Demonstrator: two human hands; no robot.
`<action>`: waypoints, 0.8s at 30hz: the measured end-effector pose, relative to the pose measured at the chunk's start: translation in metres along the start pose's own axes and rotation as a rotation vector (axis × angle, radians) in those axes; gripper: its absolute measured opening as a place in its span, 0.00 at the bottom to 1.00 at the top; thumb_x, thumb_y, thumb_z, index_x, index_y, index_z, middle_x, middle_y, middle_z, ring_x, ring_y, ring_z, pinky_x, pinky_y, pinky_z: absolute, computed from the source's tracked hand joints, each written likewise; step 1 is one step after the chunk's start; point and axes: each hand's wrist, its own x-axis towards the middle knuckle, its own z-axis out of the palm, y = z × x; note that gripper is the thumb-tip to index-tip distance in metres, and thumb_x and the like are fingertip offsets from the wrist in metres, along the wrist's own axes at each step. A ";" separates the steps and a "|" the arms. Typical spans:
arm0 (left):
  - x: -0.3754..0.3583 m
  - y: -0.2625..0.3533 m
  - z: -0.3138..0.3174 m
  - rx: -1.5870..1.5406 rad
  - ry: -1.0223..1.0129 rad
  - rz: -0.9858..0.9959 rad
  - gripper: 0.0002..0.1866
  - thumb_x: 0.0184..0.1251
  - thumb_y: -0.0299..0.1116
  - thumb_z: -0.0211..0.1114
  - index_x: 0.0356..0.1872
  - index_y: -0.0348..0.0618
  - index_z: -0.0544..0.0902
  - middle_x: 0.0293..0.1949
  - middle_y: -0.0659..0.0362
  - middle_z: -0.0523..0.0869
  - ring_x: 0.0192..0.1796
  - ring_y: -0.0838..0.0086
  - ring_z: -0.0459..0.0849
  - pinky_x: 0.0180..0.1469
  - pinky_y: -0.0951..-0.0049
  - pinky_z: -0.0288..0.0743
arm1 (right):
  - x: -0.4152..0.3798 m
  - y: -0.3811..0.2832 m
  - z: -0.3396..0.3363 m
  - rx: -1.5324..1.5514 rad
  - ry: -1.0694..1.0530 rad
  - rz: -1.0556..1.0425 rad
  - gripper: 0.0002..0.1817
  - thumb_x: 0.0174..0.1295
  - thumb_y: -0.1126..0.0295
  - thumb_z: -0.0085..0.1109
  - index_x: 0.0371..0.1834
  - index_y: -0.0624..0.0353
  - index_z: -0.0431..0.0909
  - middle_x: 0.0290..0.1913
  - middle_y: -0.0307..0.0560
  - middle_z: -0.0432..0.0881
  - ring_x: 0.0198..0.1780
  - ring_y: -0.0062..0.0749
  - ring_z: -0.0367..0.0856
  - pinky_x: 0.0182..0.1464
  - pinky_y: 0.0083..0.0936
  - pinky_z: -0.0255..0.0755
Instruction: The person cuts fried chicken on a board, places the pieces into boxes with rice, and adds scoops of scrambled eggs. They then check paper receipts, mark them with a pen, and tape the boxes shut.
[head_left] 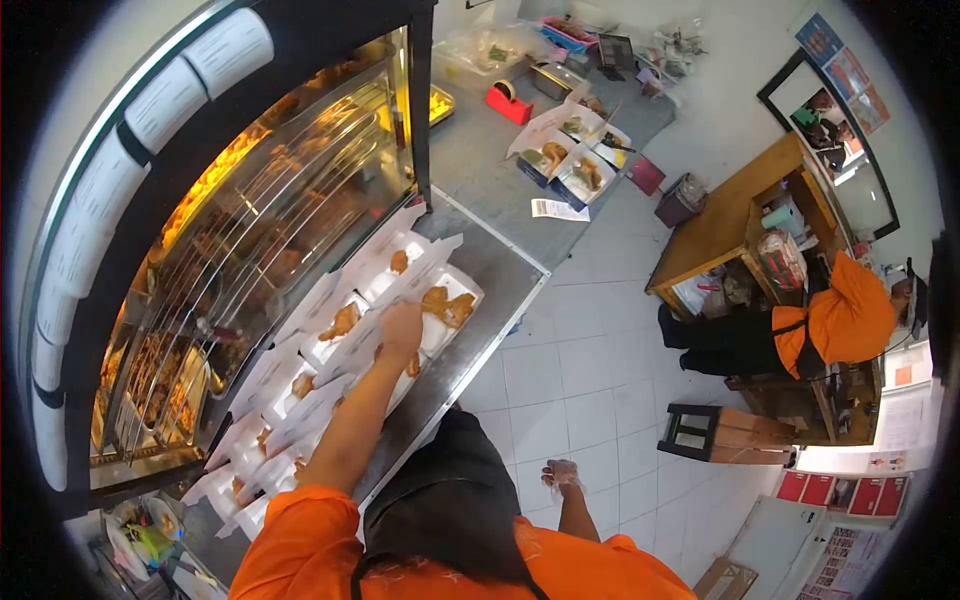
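Note:
My left hand (402, 328) reaches over a row of open white takeaway boxes (462, 282) on the metal counter. Its fingers look curled in against a raised box lid (345, 358); what they hold, if anything, is hidden. Pieces of fried chicken (447, 306) lie in the box just beyond this hand, and another piece (341, 322) sits in a box beside it. My right hand (561, 473), in a clear plastic glove, hangs low over the tiled floor, away from the counter. Its fingers are loosely bent and apart, with nothing visible in them.
A glass display warmer (290, 190) with food stands along the left. Further along the counter are filled boxes (575, 160), a receipt (560, 209) and a red tape dispenser (510, 104). A person in orange (845, 312) bends at a wooden cabinet (725, 235), near a stool (690, 433).

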 end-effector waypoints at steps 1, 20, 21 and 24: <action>0.001 0.000 0.001 0.020 -0.073 -0.032 0.07 0.69 0.30 0.60 0.38 0.45 0.86 0.29 0.55 0.89 0.33 0.61 0.91 0.32 0.61 0.85 | -0.002 -0.016 0.004 0.102 0.027 0.040 0.03 0.66 0.75 0.56 0.38 0.62 0.73 0.30 0.54 0.80 0.20 0.37 0.75 0.17 0.34 0.67; -0.101 -0.019 -0.177 -0.567 0.376 -0.051 0.23 0.62 0.35 0.72 0.56 0.36 0.79 0.44 0.47 0.84 0.37 0.57 0.88 0.43 0.55 0.84 | 0.048 -0.093 0.058 -0.932 -0.439 -0.245 0.12 0.60 0.57 0.55 0.37 0.51 0.82 0.42 0.49 0.83 0.42 0.44 0.83 0.37 0.43 0.75; -0.121 -0.038 -0.220 -0.727 0.575 -0.045 0.18 0.65 0.37 0.70 0.51 0.36 0.80 0.42 0.47 0.85 0.36 0.55 0.88 0.42 0.54 0.82 | 0.045 -0.094 0.065 -0.999 -0.445 -0.265 0.13 0.59 0.57 0.56 0.38 0.51 0.83 0.43 0.49 0.84 0.43 0.44 0.84 0.39 0.42 0.75; -0.194 -0.106 -0.282 -1.061 0.896 -0.171 0.15 0.70 0.40 0.66 0.45 0.35 0.82 0.42 0.51 0.86 0.34 0.57 0.83 0.44 0.57 0.78 | 0.042 -0.074 0.070 -1.397 -0.455 -0.436 0.14 0.57 0.56 0.59 0.39 0.50 0.87 0.45 0.49 0.87 0.46 0.43 0.87 0.44 0.41 0.78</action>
